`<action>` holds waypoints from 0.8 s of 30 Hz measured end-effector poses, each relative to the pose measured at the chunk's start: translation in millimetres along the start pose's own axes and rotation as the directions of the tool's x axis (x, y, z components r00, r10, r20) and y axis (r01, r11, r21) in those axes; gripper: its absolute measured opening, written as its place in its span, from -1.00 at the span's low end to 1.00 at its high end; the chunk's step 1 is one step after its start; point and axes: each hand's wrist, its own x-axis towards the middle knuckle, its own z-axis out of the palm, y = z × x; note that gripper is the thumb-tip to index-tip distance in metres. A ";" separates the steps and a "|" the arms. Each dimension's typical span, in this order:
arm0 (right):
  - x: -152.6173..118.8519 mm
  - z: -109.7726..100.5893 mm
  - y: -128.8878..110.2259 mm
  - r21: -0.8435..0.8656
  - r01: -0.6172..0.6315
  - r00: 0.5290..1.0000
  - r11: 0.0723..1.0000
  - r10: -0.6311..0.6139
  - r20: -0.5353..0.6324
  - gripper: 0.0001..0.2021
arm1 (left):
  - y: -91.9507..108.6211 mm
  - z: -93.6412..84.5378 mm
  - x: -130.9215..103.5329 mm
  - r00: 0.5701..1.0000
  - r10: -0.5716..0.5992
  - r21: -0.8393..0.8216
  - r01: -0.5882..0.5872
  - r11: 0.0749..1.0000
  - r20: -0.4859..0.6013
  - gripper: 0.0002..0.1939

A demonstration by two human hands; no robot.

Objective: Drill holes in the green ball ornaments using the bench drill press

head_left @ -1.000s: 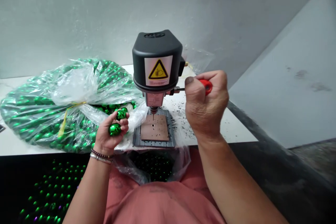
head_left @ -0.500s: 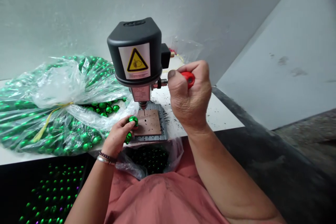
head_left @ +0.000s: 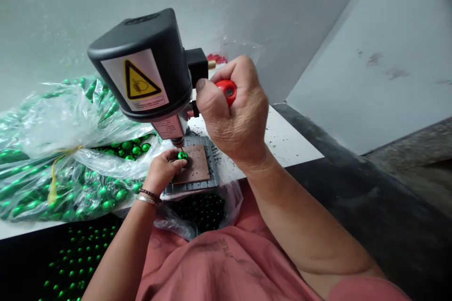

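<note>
A shiny green ball is pinched between the thumb and fingers of my left hand, over the brown board on the drill press base. The black drill press stands over the board, and its thin bit points down at the top of the ball. Whether the bit has entered the ball cannot be made out. My right hand is wrapped round the red knob of the press's lever, right of the motor housing.
Clear plastic bags of green balls cover the left of the white table. An open bag of green balls hangs at the front edge. More green balls lie at lower left. Dark shavings surround the base.
My left hand has brought a green ball onto the board beneath the bit. The second ball at that hand no longer shows. My right hand and the knob have shifted; the view has moved and tilted.
</note>
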 end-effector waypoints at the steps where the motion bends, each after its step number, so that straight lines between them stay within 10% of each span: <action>1: 0.2 -0.6 -0.1 0.000 -0.004 1.000 1.000 0.004 0.008 -0.80 | 0.6 0.6 -0.3 1.000 0.012 0.045 -0.011 0.999 -0.003 -0.56; 8: 1.2 -3.8 -3.0 0.023 -0.063 0.997 0.998 0.062 0.037 -0.79 | -0.5 6.8 -4.6 0.983 0.176 0.427 -0.134 0.894 -0.059 -0.54; 24: -24.3 -6.4 3.3 -0.096 0.030 0.999 0.995 -0.032 -0.021 -0.85 | 3.4 10.3 -8.3 0.981 0.176 0.391 -0.130 0.911 -0.084 -0.53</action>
